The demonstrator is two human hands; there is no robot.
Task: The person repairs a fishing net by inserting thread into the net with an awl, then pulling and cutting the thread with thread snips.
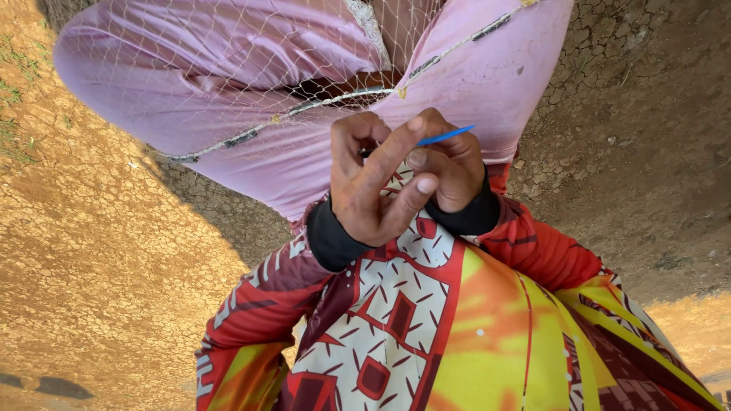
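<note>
— Where does the blue needle (448,136) sit against our hands?

— It pokes out to the right from the top of our right hand (451,169), just above the knuckles, slanting slightly upward. Only its thin blue tip shows; the rest is hidden inside the fist.

— So how is that hand set?

— We have it curled tight, fingers folded in around the needle's shaft, thumb pressed against the left hand (375,183). The black cuff (472,215) of the sleeve wraps the wrist.

— And our left hand?

— It stands with its palm towards us, index finger stretched up and across to touch the right thumb, the middle finger bent below it. The upper fingers hook over at the top. We cannot tell whether they pinch a strand of the net; the mesh there is too fine to read.

— Where is the net itself?

— The white fishing net (228,61) drapes over our pink trousers (175,84) just beyond both hands. Its edge cord (343,99), with small dark weights strung on it, runs across the lap right above our fingertips.

— What is around us?

— Dry, cracked earth (91,251) on either side, and our red and yellow patterned sleeves (487,320) in front.
</note>
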